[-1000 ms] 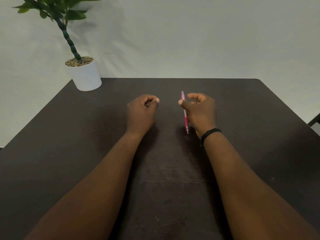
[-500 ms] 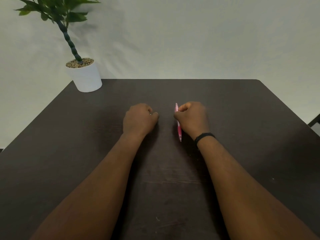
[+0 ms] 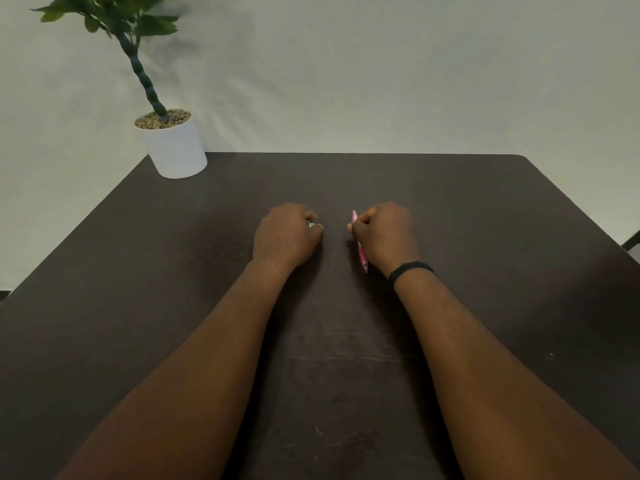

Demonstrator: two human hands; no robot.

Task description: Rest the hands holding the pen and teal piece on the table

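- Two hands lay side by side on the dark table (image 3: 485, 209), a little apart. The right hand (image 3: 386, 237) was curled round a pink pen (image 3: 361, 252), whose clicker end stuck up past the thumb while the tip pointed back toward the wrist.
- The left hand (image 3: 285, 235) was curled into a loose fist with a small silvery-grey thing (image 3: 310, 224) showing between thumb and forefinger; what it was could not be told, perhaps a pen part.
- The pen was gripped near its upper half only, so it could probably swivel or slide out if the fingers relaxed, and roll across the smooth top.
- The small piece, pinched at the very edge of the fist, looked easy to drop, and it might be hard to spot on the dark wood.
- The potted plant (image 3: 175, 147) stood well apart at the far left corner, little risk to it.
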